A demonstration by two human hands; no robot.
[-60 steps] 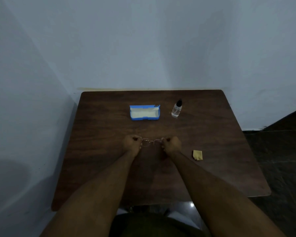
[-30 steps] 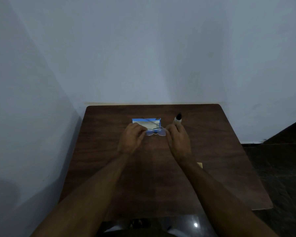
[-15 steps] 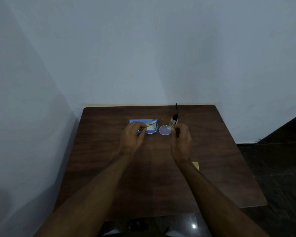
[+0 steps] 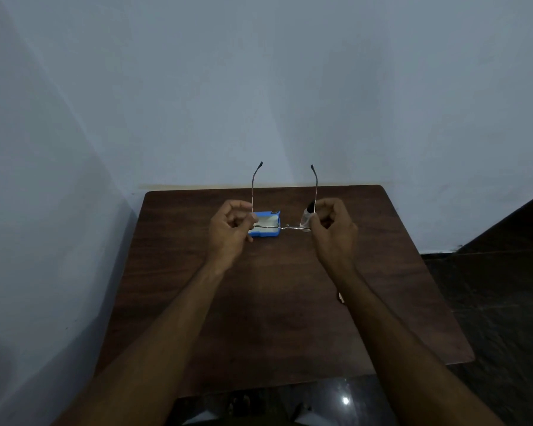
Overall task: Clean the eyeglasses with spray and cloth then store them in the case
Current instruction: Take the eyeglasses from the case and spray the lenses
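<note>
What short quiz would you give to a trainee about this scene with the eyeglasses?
1. True or false: the thin metal-framed eyeglasses lie inside the open blue rectangular case.
2. The left hand and right hand: which pinches the eyeglasses? A) left only B) right only C) both
3. Fill in: the small clear spray bottle with black cap is partly hidden by the ___ hand.
Key: 1 false; 2 C; 3 right.

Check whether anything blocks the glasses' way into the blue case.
Nothing visible does. Left hand and right hand hold the eyeglasses near the open case; the spray bottle stands beside it, out of the way.
</note>
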